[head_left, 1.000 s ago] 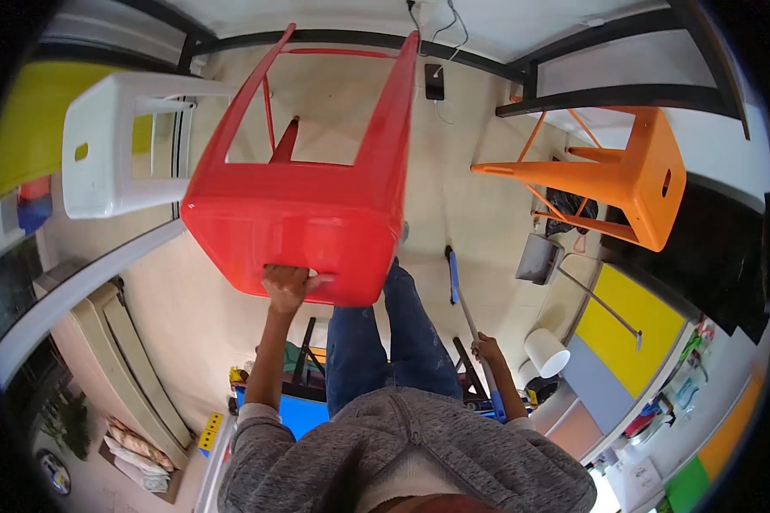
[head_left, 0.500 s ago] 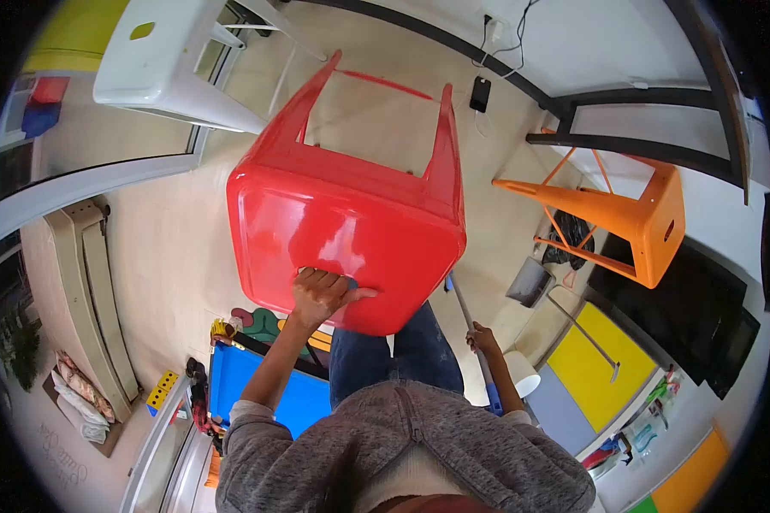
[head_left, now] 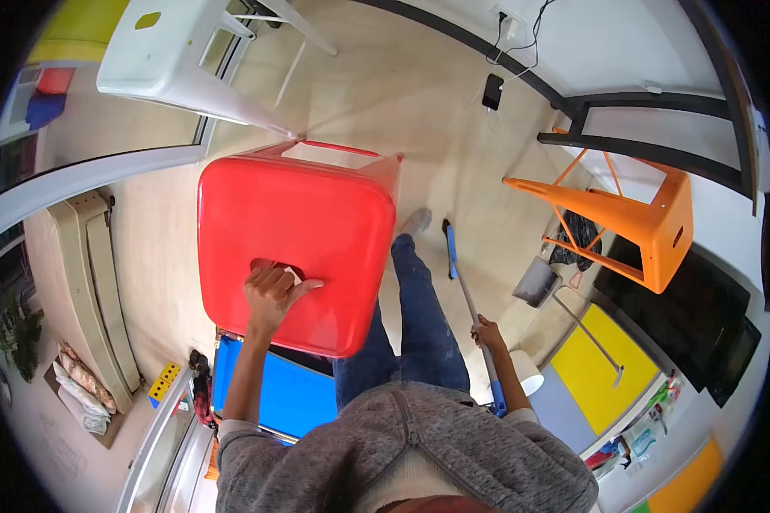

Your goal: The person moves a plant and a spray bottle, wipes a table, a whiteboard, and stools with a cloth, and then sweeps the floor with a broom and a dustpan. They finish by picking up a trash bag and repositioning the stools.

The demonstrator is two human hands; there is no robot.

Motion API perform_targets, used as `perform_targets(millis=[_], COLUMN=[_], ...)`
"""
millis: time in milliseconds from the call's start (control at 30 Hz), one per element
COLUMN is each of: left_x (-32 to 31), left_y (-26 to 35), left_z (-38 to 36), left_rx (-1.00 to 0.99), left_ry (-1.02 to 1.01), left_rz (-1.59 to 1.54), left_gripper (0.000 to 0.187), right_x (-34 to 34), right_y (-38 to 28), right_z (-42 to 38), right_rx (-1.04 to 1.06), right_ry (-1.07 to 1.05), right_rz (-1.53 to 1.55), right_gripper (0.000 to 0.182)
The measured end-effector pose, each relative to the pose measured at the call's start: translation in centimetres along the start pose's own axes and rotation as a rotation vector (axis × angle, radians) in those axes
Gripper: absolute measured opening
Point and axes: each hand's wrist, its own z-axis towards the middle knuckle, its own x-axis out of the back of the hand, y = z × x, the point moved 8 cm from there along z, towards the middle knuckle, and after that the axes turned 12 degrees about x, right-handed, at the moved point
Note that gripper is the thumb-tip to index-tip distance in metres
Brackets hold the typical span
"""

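A red metal stool (head_left: 295,214) is before me, its square seat facing up towards the camera. My left hand (head_left: 271,295) grips it by the hole in the middle of the seat, the fingers hooked into the opening and the thumb lying on top. On the right, my right hand (head_left: 488,333) is closed round the grey handle of a broom (head_left: 468,297). The broom's blue head with dark bristles rests on the floor near my foot. A blue grip shows at the handle's near end.
A white stool (head_left: 158,60) stands at the upper left, close behind the red one. An orange stool (head_left: 659,222) is at the right, near a dustpan (head_left: 536,282) and a black bag. A blue-topped table (head_left: 295,393) lies by my left arm. A phone (head_left: 492,91) charges on the floor.
The red stool has moved left and tilted, its seat now facing up more and its legs lower. My left hand moved with it. The broom's head and my foot have come into view.
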Motion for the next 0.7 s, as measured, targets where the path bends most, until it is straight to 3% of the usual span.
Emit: perform_targets(millis=[200,333,400,533,600,667,700], left_x=[1.2,2.2,2.5,3.5,2.7,2.0,1.9], left_y=[-2.0,-4.2,-5.3,-6.3,-5.6,-4.6,-4.4], left_z=[0.2,0.5,0.7,2.4,3.6,4.4,4.8], left_rx=[0.003,0.032,0.011,-0.047,-0.056,-0.054,-0.047], left_ry=[0.016,0.018,-0.003,-0.009,-0.036,-0.051,-0.056], left_rz=[-0.056,-0.077,-0.07,-0.039,-0.075,-0.066,-0.04], left_gripper=[0.045,0.048,0.048,0.049,0.049,0.049,0.049], right_x=[-0.7,-2.1,-3.5,-9.8,-14.5,-16.5,-16.9], right_y=[-3.5,-10.6,-15.8,-28.5,-34.9,-36.8,-37.5], right_z=[-2.4,-4.3,-2.9,0.5,4.9,10.2,12.5], right_rx=[0.053,0.299,0.475,0.574,0.467,0.336,0.387], right_ry=[0.139,0.141,0.066,-0.051,-0.251,-0.339,-0.354], right_rz=[-0.104,-0.069,-0.003,-0.066,0.105,0.128,0.015], right_gripper=[0.058,0.061,0.06,0.057,0.059,0.055,0.053])
